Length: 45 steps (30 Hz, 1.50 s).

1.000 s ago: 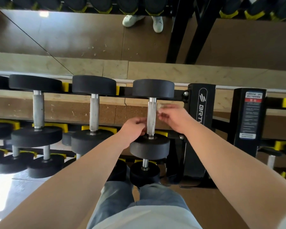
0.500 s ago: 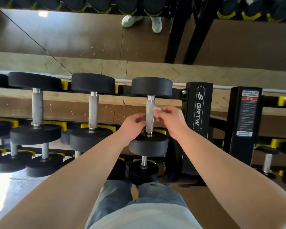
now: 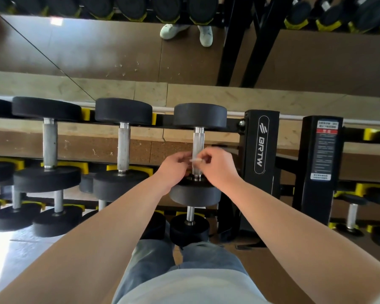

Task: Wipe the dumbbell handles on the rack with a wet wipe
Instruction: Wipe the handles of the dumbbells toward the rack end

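A black dumbbell with a steel handle (image 3: pixel 198 141) lies on the top tier of the rack (image 3: pixel 261 145), rightmost in its row. Both hands meet at the lower half of that handle. My right hand (image 3: pixel 217 166) pinches a small white wet wipe (image 3: pixel 196 160) against the handle. My left hand (image 3: pixel 176 166) closes on the handle from the left, its fingertips touching the wipe. Two more dumbbells with bare handles (image 3: pixel 123 147) (image 3: pixel 49 143) lie to the left on the same tier.
Lower tiers hold smaller dumbbells (image 3: pixel 190 229) on yellow saddles. A black upright with a warning label (image 3: pixel 323 150) stands to the right. A mirror behind the rack reflects white shoes (image 3: pixel 185 32). My legs in jeans (image 3: pixel 154 260) are below.
Both hands have slid down the handle toward the near weight. The wipe, earlier near the middle of the handle, now sits lower and is pinched between both hands.
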Available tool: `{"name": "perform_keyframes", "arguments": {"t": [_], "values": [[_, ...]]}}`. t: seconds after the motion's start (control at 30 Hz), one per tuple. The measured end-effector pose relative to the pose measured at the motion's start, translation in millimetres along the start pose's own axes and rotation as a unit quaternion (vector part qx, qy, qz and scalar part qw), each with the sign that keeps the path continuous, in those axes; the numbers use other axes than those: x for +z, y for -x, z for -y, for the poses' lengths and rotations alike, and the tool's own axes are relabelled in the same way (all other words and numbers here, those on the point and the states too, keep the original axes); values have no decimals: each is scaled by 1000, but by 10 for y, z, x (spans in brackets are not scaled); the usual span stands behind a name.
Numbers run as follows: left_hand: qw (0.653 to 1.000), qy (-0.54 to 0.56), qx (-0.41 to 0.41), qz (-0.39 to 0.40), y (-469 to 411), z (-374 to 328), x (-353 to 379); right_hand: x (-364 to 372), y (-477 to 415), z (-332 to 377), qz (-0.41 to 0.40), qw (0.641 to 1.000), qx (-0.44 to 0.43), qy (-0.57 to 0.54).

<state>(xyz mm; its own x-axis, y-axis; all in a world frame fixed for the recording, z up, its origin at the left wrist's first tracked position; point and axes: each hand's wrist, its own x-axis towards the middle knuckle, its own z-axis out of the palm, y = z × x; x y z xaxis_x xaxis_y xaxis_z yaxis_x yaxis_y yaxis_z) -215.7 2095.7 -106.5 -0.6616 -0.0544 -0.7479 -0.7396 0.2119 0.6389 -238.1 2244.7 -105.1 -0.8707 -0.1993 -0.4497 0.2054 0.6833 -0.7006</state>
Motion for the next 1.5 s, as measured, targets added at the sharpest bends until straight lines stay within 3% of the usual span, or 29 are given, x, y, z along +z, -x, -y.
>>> {"name": "perform_keyframes", "arguments": {"t": [0.1, 0.17, 0.3, 0.4, 0.47, 0.53, 0.63, 0.7, 0.77, 0.9, 0.97, 1.03, 1.17, 1.23, 1.33, 1.43, 1.5], "values": [[1000, 3, -14, 6, 5, 2, -9, -72, -198, 127, -130, 991, -6, -42], [1000, 2, -19, 8, 13, -3, -14, -95, -265, 136, -155, 987, -36, 2], [1000, 9, -7, 3, 35, 1, -22, -54, -42, -22, 9, 975, -163, 153], [999, 30, -10, 20, 30, 26, -34, -22, 41, -115, 95, 958, -162, 219], [999, 28, -15, 20, 26, 31, -40, -27, -6, -73, 59, 965, -167, 191], [999, 23, -23, 17, 20, 15, -40, -17, -111, 6, -37, 975, -167, 141], [999, 22, -35, 18, 29, -18, -36, -21, -298, 134, -167, 980, -98, 54], [999, 22, -33, 16, 27, -12, -42, 12, -304, 136, -206, 972, -93, 65], [999, 23, -28, 11, 22, 8, -44, 29, -198, 113, -180, 970, -128, 97], [999, 38, -22, 11, 17, 37, -62, -21, -11, 25, 65, 954, -164, 244], [998, 48, -22, 17, 11, 48, -59, -24, 18, 9, 127, 935, -158, 290], [998, 50, -26, 7, -2, 45, -54, -18, -21, 40, 93, 943, -166, 273], [997, 66, -37, 10, -14, 43, -71, -25, -229, 222, -87, 967, -153, 182], [997, 61, -26, 29, -6, 49, -89, -5, -301, 275, -126, 964, -139, 187], [997, 75, -30, 18, -20, 57, -104, 81, -202, 230, -52, 968, -109, 219], [992, 114, -54, 5, -35, 46, -120, 147, -46, 138, 83, 934, -104, 331], [989, 137, -58, 4, -41, 48, -131, 126, -22, 132, 101, 935, -106, 323]]}}
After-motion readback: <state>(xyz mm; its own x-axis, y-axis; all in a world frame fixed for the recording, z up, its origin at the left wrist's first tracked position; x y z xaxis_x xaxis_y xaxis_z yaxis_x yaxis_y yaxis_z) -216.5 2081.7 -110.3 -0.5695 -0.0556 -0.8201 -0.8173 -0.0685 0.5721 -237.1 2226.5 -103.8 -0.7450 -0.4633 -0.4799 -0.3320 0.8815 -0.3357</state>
